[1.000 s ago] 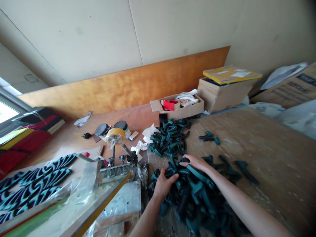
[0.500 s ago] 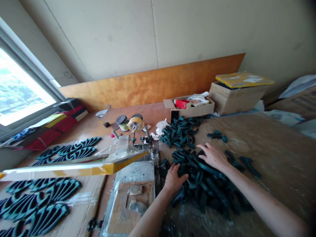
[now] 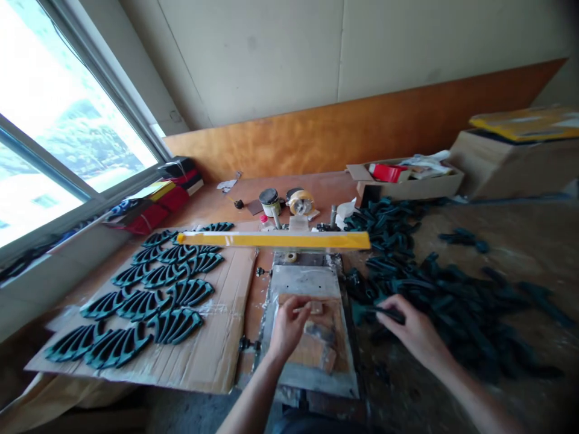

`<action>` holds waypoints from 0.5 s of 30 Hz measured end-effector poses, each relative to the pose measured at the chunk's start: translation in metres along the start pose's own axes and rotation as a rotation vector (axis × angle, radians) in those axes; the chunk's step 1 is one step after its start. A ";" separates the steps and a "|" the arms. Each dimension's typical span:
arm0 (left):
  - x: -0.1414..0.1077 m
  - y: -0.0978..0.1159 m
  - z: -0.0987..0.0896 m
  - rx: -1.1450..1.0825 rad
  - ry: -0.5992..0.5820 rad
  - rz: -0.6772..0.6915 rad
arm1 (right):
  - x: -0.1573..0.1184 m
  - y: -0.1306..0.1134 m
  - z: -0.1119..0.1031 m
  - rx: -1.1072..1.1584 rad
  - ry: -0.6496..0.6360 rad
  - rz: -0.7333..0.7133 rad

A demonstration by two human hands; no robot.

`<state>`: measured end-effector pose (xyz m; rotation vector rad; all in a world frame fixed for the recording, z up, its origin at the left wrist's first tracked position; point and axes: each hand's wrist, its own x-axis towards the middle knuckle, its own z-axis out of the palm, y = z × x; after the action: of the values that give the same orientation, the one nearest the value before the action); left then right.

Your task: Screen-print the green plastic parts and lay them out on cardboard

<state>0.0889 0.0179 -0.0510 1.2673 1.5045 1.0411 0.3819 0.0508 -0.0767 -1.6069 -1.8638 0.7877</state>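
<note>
My right hand (image 3: 409, 325) pinches a dark green piece (image 3: 368, 312) beside the metal plate. Its fingers close round the piece's right end. Above the wooden block (image 3: 294, 361) on the metal plate (image 3: 305, 277) is my left hand (image 3: 292, 325), with thumb and fingertips together; whatever may be between them is too small to tell. Small clear blocks (image 3: 319, 331) sit on the wood under and beside that hand. To the right lies a large pile of dark green pieces (image 3: 456, 307). A yellow-edged bar (image 3: 280, 240) crosses above the plate's far end.
On the left, fan-shaped green parts (image 3: 140, 304) lie in rows on cardboard (image 3: 217, 337). Behind the plate stand a jar (image 3: 270, 202) and a tape roll (image 3: 301, 204). An open box (image 3: 416, 190) and a larger carton (image 3: 511, 166) are at the back right.
The view has turned left. My left hand has moved from the pile to over the wooden block. My right hand has lifted a green piece towards the plate.
</note>
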 end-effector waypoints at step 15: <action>0.037 0.034 -0.151 -0.314 0.406 0.222 | -0.003 -0.068 0.139 -0.646 -0.144 -0.568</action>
<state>-0.0518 0.0497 0.0169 1.0557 1.4348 1.6894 0.2354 0.0292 -0.1211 -1.2361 -2.6803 0.0431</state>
